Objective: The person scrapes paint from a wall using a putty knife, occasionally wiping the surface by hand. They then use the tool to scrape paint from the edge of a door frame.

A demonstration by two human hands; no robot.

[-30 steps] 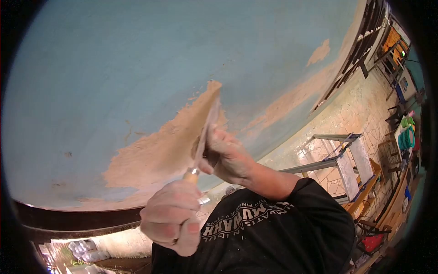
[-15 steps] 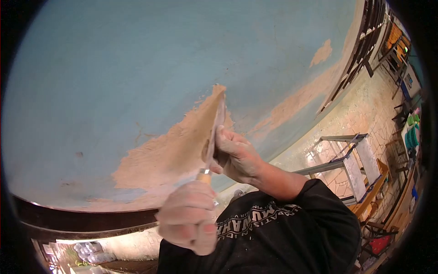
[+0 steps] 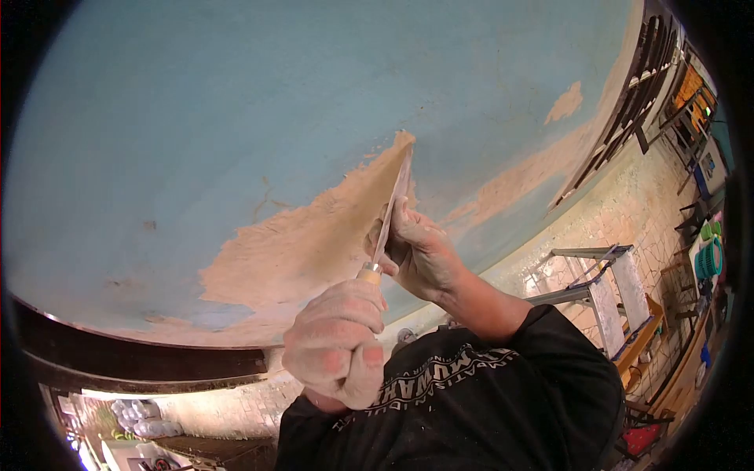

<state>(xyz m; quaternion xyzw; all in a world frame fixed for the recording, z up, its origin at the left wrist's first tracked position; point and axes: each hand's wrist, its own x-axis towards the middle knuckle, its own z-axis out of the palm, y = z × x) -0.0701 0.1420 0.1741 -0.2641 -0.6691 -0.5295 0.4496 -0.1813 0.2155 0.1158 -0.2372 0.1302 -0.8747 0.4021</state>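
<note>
The view has shifted, but 2 hands stay together on the scraper (image 3: 402, 182): left hand (image 3: 336, 337) clamped around its handle (image 3: 369, 274), right hand (image 3: 428, 250) at its blade, by the wall (image 3: 236, 118).

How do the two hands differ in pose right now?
The left hand is a fist around the tool's handle; the right hand steadies the blade with its fingers. The right is nearer the blade's tip, the left farther back. Both look coated in pale dust.
</note>
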